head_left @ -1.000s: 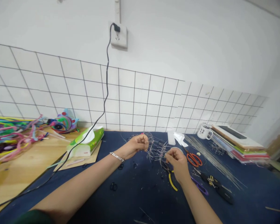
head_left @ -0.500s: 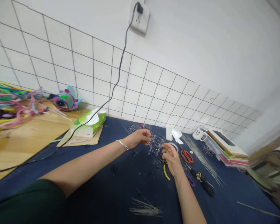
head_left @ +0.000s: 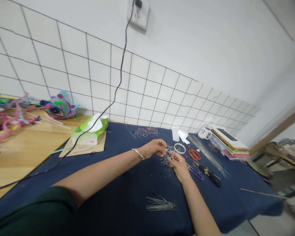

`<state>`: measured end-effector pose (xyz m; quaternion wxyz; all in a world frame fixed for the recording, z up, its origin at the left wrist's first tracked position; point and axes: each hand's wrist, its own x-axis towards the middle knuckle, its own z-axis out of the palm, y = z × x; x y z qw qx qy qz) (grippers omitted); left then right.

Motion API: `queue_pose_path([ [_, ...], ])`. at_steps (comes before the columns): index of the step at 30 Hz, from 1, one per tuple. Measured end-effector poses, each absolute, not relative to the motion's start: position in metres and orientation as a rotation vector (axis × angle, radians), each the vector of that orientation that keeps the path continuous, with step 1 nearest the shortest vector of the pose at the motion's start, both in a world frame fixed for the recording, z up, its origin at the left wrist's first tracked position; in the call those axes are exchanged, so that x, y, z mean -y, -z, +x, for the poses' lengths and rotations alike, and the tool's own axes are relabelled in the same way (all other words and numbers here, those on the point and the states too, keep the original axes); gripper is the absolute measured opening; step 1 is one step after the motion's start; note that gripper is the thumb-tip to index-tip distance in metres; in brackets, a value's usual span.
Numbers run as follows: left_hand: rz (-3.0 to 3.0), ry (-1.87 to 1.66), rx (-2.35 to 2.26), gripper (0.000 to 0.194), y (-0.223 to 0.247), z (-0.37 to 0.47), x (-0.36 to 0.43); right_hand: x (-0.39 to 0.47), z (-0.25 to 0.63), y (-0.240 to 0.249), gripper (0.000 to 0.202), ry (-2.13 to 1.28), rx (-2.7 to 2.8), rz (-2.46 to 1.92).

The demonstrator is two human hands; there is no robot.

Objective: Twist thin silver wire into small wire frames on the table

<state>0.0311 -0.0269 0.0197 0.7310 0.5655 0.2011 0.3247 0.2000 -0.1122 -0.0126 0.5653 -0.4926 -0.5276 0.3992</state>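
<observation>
Above the dark blue cloth (head_left: pixel 127 193), a tangled piece of silvery wire (head_left: pixel 165 160) with many thin ends sticking out sits between my two hands. My left hand (head_left: pixel 158 148), below a silver bangle (head_left: pixel 139 153), pinches its upper left side. The fingers of my right hand (head_left: pixel 178 164) close on its right side, close to the left fingertips. My fingers cover part of the wire piece. Just beyond my right hand lies a clear ring-shaped roll (head_left: pixel 180 148). A bundle of short straight wires (head_left: pixel 161 205) lies nearer to me on the cloth.
Orange-handled scissors (head_left: pixel 194 154), a purple-handled tool (head_left: pixel 196 173) and black pliers (head_left: pixel 212 176) lie to the right. Long wires (head_left: pixel 207 154), a mug (head_left: pixel 205 132) and stacked books (head_left: pixel 231 144) are behind. Coiled wire (head_left: pixel 146 132) rests near the wall. A tissue pack (head_left: pixel 90 131) stands left, crossed by a black cable (head_left: pixel 115 95).
My hands have come closer together around the wire piece, and its spread ends are more covered. The camera view has shifted, showing more of the table's right side.
</observation>
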Motion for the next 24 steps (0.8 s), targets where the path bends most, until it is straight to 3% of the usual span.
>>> queue_pose_path([
  [14, 1.238, -0.639, -0.403, 0.033, -0.011, 0.029, -0.005, 0.117, 0.222, 0.005, 0.020, -0.835, 1.136, -1.244],
  [24, 1.239, -0.615, -0.381, 0.031, -0.017, 0.023, -0.007, 0.114, 0.213, 0.007, 0.030, -0.767, 1.144, -1.251],
])
